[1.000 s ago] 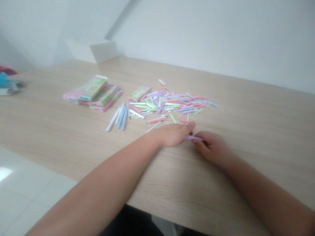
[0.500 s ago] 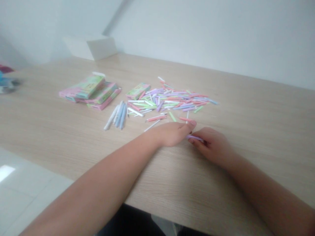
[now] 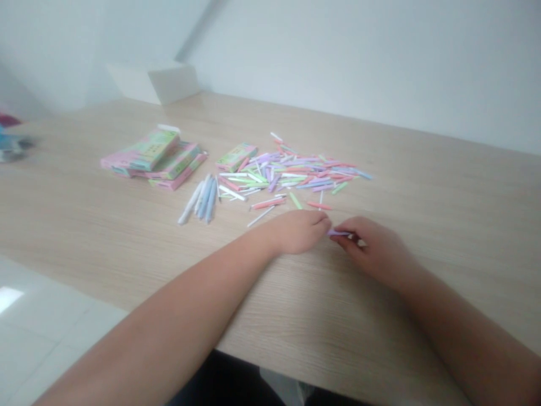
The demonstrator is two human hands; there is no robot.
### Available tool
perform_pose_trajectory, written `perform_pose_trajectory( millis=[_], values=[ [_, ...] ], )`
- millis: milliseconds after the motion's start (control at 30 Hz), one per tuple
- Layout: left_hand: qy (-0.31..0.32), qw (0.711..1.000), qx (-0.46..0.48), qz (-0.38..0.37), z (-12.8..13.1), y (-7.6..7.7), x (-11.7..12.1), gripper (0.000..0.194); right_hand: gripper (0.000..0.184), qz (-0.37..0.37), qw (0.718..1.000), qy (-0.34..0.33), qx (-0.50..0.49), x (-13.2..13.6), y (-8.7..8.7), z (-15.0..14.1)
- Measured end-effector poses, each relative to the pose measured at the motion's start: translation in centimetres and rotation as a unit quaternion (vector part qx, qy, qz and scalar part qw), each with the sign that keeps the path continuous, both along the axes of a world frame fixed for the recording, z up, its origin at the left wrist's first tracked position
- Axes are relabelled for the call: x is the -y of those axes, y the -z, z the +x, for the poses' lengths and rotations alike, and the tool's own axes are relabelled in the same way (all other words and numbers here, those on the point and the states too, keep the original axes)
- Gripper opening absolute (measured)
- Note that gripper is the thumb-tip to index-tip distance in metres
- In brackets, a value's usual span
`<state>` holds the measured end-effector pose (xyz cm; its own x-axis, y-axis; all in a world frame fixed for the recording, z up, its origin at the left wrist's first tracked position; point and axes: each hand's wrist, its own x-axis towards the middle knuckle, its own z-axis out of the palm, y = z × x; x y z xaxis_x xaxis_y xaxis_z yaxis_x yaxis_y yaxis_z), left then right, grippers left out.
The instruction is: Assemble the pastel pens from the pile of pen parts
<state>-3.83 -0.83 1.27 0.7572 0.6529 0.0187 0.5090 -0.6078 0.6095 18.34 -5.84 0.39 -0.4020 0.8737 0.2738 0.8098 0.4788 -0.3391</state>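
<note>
Wooden table (image 3: 287,316), purple piece (image 3: 339,233) roughly crosswise

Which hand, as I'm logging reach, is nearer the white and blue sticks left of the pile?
Left. The left hand is right of the white and blue sticks and nearer the viewer; the right hand is farther right, beyond it, pinching a purple stick.

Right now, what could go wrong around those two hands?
1. The slim purple piece is pinched by the fingertips of the right hand, so it might slip.
2. The left hand lies close to the thin white stick and the red piece; a sideways sweep could knock them.
3. The stacked boxes sit askew, so a bump may shift them.
</note>
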Motion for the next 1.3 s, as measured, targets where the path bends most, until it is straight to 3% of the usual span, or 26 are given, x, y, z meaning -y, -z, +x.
perform_pose_trajectory(
  millis=[133, 233, 333, 467, 600, 700, 800, 967, 1067, 1200, 1300],
  values=[
    [-0.055, 0.997, 0.028, -0.052, -0.1, -0.3, 0.7, 0.082, 0.036, -0.025, 0.998, 0.007, 0.053, 0.0, -0.4, 0.1],
    [-0.041, 0.997, 0.023, -0.057, 0.0, -0.5, 1.1, 0.086, 0.031, -0.063, 0.997, 0.013, 0.035, 0.0, -0.5, 0.4],
    [-0.036, 0.998, 0.021, -0.057, 0.1, -0.6, 1.2, 0.089, 0.026, -0.054, 0.998, -0.043, 0.013, 0.0, -0.7, 1.0],
    [-0.036, 0.998, 0.013, -0.053, 0.2, -0.6, 1.4, 0.093, 0.019, -0.007, 0.991, -0.103, 0.083, 0.1, -1.1, 1.1],
    [-0.023, 0.999, 0.006, -0.045, 0.2, -0.7, 1.4, 0.093, 0.040, -0.044, 0.991, -0.052, 0.112, 0.5, -1.2, 0.2],
    [-0.023, 0.998, 0.008, -0.050, 0.2, -0.8, 1.4, 0.091, 0.030, -0.106, 0.993, -0.021, 0.044, 0.7, -1.1, -0.1],
    [-0.024, 0.998, 0.011, -0.057, 0.1, -0.9, 1.4, 0.090, 0.025, -0.074, 0.997, -0.034, 0.017, 0.8, -1.0, 0.4],
    [-0.026, 0.998, 0.008, -0.055, 0.0, -1.0, 1.5, 0.093, 0.023, 0.001, 0.995, -0.077, 0.071, 0.7, -1.0, 0.7],
    [-0.026, 0.998, 0.018, -0.061, 0.0, -1.0, 1.6, 0.090, 0.026, -0.007, 0.997, -0.039, 0.068, 0.6, -0.8, 0.0],
    [-0.025, 0.997, 0.016, -0.069, 0.0, -0.9, 1.5, 0.092, 0.037, -0.076, 0.996, -0.006, 0.053, 0.7, -0.5, -0.4],
    [-0.023, 0.997, 0.022, -0.071, 0.0, -0.9, 1.4, 0.093, 0.030, -0.043, 0.997, -0.014, 0.055, 0.8, -0.7, 0.2]
  ],
)
